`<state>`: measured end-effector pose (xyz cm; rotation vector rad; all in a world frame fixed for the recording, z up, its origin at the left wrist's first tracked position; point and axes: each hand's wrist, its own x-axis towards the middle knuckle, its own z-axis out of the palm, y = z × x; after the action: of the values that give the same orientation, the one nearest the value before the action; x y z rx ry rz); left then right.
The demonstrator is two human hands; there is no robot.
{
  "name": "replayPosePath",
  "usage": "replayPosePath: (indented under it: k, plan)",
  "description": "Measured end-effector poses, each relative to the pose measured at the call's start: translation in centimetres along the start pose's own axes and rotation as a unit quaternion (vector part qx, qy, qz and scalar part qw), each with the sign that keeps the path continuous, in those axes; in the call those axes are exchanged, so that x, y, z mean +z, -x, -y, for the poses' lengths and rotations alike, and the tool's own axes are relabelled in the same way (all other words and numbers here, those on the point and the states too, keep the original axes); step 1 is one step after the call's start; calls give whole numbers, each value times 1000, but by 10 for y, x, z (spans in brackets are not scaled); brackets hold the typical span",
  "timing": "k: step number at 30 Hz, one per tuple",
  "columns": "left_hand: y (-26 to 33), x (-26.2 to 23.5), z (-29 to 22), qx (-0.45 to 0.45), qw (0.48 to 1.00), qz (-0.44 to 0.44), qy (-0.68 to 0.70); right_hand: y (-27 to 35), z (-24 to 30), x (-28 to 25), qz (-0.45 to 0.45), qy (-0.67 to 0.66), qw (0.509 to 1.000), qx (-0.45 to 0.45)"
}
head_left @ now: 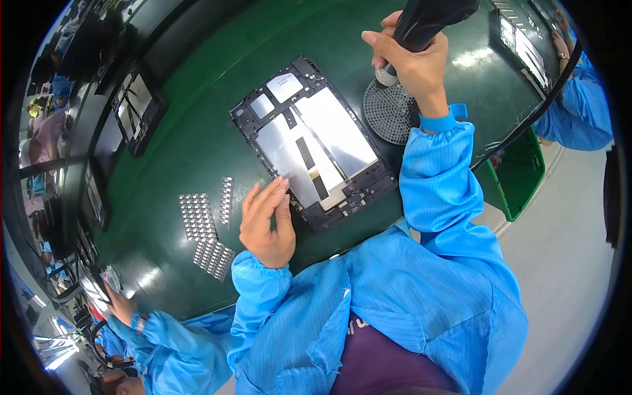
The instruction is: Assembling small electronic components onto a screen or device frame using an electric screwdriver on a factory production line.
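Observation:
A tablet with its inside exposed [339, 125], black-framed with silver plates, lies slanted on the green bench in front of me. My left hand [265, 227] is at its lower left edge, fingers stretched out and thumb apart, fingertips at the frame. My right hand [418, 69] is closed round a black electric screwdriver [429, 23]. The screwdriver's lower end points down at a round grey tray full of small holes [390, 112], just right of the tablet. Whether a screw sits on the tip is too small to tell.
Sheets of small metallic parts [197, 217] lie left of the tablet, with a narrow strip [226, 201] beside them. Another open tablet [136, 108] is at the far left. A green bin [517, 178] stands below the bench's right edge. Co-workers' blue sleeves [576, 105] show at both sides.

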<state>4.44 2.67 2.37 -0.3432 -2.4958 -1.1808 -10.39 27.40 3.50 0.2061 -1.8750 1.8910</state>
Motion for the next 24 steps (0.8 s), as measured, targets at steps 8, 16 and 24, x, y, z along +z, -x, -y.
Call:
replayPosePath:
  k: [8, 16, 24]
  plan:
    - [4, -22, 16, -64, 996, -36, -52, 4, 1, 9, -6, -16, 999, 47]
    - [4, -22, 38, -352, 892, -33, 281, 4, 16, 5, -23, -62, 998, -18]
    - [-20, -8, 74, -230, 950, -34, 208, 17, 38, 35, 10, -122, 992, -30]
